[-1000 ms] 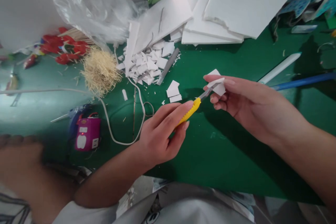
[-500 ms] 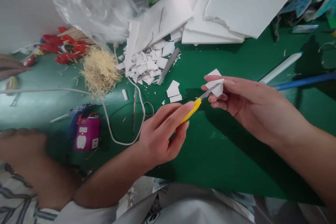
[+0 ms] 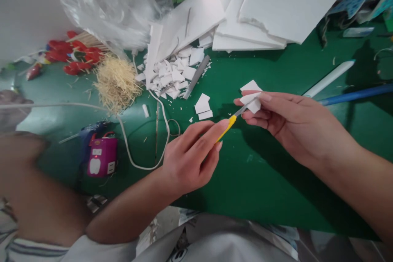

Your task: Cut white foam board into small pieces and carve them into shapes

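My left hand (image 3: 192,157) is closed around a yellow utility knife (image 3: 227,128). Its grey blade reaches up and to the right, against a small white foam piece (image 3: 253,105). That piece is pinched in the fingers of my right hand (image 3: 285,120), above the green table. Behind it, another white foam piece (image 3: 251,86) shows at my right fingertips; whether it is held or lies on the table I cannot tell. Two cut foam pieces (image 3: 203,104) lie on the table, up and left of the knife.
A heap of foam scraps (image 3: 175,75) lies beyond, with a grey strip beside it and large white foam sheets (image 3: 276,0) behind. At left are a pile of thin sticks (image 3: 116,82), a purple power socket (image 3: 102,156), a white cable and another person's arm (image 3: 46,196).
My left hand has tilted slightly with the knife, its blade still at the foam piece. My right hand has barely moved. The other person's arm and hand at left have shifted.
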The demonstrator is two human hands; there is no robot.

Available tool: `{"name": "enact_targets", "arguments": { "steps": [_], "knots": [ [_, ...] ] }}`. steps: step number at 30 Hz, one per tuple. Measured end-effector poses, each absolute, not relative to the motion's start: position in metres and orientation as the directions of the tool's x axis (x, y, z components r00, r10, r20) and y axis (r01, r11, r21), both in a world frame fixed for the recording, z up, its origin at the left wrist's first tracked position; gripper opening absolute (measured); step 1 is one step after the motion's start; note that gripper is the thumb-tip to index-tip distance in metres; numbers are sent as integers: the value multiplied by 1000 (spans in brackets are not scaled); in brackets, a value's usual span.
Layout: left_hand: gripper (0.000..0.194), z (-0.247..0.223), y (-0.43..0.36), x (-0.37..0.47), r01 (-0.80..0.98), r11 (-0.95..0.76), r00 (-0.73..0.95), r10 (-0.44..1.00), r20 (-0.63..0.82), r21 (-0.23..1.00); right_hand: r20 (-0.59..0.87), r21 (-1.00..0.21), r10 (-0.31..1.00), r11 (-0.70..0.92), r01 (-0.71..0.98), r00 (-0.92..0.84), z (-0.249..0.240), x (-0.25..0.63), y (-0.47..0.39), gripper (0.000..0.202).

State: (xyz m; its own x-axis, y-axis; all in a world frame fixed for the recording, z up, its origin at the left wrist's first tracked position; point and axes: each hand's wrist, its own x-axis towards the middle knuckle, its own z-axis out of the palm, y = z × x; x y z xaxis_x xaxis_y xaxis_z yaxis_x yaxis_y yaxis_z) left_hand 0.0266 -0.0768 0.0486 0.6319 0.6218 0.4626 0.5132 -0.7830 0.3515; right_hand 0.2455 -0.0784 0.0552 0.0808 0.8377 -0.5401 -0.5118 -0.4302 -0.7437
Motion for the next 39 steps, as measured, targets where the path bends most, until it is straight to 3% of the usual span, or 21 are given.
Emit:
{"name": "enact_targets", "arguments": {
  "steps": [17,31,39],
  "knots": [
    [39,48,-77,26,474,-799,638,602,481,370,-588,-717,797,-436,-543,136,53,248,-77,26],
    [46,50,-78,26,492,-795,631,606,484,355,-492,-801,851,-360,-478,185,49,249,-79,9],
    [51,50,-81,25,492,-791,632,612,476,364,-490,-797,856,-363,-484,164,48,248,-79,11]
  ]
}}
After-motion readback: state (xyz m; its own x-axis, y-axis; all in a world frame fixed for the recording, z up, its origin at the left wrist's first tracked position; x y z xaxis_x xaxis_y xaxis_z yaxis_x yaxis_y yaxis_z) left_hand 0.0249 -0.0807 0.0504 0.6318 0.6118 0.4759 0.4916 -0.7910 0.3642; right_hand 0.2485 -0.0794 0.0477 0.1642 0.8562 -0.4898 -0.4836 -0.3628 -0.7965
